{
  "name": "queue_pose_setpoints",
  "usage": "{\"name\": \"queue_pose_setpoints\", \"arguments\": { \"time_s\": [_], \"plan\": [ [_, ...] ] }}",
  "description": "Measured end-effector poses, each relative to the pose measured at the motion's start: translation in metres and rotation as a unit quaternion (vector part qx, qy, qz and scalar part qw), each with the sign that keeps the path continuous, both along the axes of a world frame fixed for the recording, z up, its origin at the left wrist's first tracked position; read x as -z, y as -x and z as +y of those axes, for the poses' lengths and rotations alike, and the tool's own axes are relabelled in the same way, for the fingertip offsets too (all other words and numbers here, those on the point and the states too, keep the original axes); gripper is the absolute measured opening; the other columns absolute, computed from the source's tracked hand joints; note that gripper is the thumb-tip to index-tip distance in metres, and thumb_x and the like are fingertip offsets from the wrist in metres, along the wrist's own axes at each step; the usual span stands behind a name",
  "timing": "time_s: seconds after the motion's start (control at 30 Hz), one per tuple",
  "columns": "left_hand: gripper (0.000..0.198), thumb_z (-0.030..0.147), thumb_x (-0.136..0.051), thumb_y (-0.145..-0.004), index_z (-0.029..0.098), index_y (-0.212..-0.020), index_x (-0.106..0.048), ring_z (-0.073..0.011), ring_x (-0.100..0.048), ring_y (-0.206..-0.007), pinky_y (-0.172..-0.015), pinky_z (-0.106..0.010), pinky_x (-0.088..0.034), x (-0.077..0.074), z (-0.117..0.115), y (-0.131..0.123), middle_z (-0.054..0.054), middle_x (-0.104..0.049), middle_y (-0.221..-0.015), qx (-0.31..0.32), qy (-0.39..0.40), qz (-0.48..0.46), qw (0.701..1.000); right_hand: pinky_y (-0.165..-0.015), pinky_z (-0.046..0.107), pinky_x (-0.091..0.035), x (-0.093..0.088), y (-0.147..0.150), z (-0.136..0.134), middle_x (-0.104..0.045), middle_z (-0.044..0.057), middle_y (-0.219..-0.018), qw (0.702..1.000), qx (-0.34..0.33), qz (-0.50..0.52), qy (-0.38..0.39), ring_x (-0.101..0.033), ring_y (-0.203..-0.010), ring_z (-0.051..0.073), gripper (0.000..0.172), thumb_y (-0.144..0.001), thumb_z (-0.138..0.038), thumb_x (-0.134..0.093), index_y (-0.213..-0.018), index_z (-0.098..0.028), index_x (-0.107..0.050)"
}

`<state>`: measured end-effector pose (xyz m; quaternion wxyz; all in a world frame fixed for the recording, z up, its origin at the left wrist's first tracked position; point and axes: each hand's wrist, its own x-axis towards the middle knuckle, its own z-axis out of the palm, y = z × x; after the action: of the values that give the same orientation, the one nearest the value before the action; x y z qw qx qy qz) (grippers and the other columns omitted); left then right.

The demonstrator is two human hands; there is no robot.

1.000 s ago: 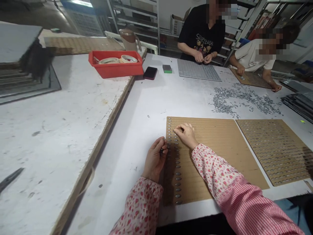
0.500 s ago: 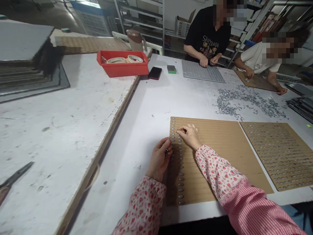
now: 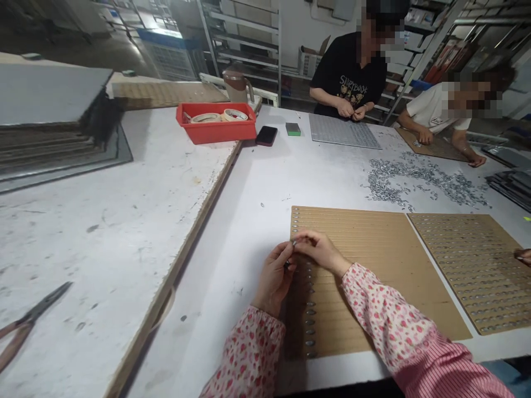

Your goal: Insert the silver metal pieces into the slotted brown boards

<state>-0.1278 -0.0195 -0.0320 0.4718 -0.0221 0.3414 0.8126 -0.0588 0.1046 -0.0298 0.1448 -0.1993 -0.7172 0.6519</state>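
My left hand (image 3: 274,279) is curled around a few small metal pieces, held just left of a slotted cardboard board (image 3: 373,276). My right hand (image 3: 318,249) reaches over the board's left edge, its fingertips meeting my left fingers around a small metal piece (image 3: 293,242). Rows of small silvery pieces (image 3: 309,312) sit in the slots along that left edge. The rest of this board shows bare slots. A second board (image 3: 468,271) lies to the right, filled with such pieces. Beyond both boards is a loose pile of metal pieces (image 3: 418,179).
A co-worker's fingers (image 3: 522,256) enter at the right edge. Two co-workers (image 3: 346,83) (image 3: 435,110) work at the far side with boards. A red tray (image 3: 215,124), a phone (image 3: 266,135) and pliers (image 3: 29,326) lie about. Stacked boards (image 3: 50,127) rest on the white bench (image 3: 124,232).
My hands have come together, the right moving left and down from the board's slots to meet the left fingers. The view has tilted slightly upward, so everything sits lower in the picture.
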Motion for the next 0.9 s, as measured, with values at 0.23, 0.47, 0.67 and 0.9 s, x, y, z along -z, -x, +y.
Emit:
{"name": "queue_pose_setpoints", "arguments": {
  "time_s": [0.23,0.47,0.67,0.9],
  "plan": [
    [0.022,-0.004,-0.049,-0.083,0.003,-0.098,-0.064,-0.0160,-0.069,-0.086,-0.067,-0.018,-0.058,-0.020,0.001,0.008,-0.016,-0.069,-0.096,-0.071,0.056,-0.152,0.984,-0.065,0.025,-0.047,0.002,0.014,0.026,-0.066,0.001,-0.073,0.988,0.125,0.054,0.069,-0.058,-0.064,0.011,0.030,-0.071,-0.045,-0.070,-0.084,-0.020,-0.059],
    [0.023,0.012,-0.038,-0.097,0.012,-0.084,-0.056,-0.0001,-0.035,-0.035,-0.031,-0.010,-0.032,-0.020,-0.008,0.016,0.006,-0.044,-0.057,-0.061,-0.031,-0.251,0.966,-0.059,0.024,-0.041,0.015,0.008,0.071,-0.062,-0.001,-0.064,0.977,0.089,-0.086,-0.174,-0.054,-0.059,0.011,0.020,-0.075,-0.036,-0.062,-0.079,-0.017,-0.064],
    [0.020,0.005,-0.042,-0.092,0.011,-0.099,-0.060,-0.0036,-0.049,-0.053,-0.043,-0.010,-0.043,-0.017,-0.005,0.011,-0.001,-0.054,-0.073,-0.062,0.015,-0.187,0.980,-0.066,0.025,-0.043,0.013,0.015,0.062,-0.068,0.000,-0.072,0.963,0.051,-0.110,-0.242,-0.059,-0.065,0.013,0.018,-0.081,-0.029,-0.057,-0.085,-0.018,-0.070],
    [0.017,0.002,-0.048,-0.086,0.010,-0.089,-0.062,-0.0064,-0.055,-0.058,-0.048,-0.013,-0.048,-0.012,-0.003,0.009,-0.005,-0.060,-0.076,-0.072,0.041,-0.139,0.987,-0.072,0.025,-0.038,0.010,0.025,0.054,-0.062,0.000,-0.070,0.920,0.054,-0.154,-0.357,-0.054,-0.072,0.014,0.013,-0.081,-0.022,-0.059,-0.072,-0.018,-0.067]
  ]
}}
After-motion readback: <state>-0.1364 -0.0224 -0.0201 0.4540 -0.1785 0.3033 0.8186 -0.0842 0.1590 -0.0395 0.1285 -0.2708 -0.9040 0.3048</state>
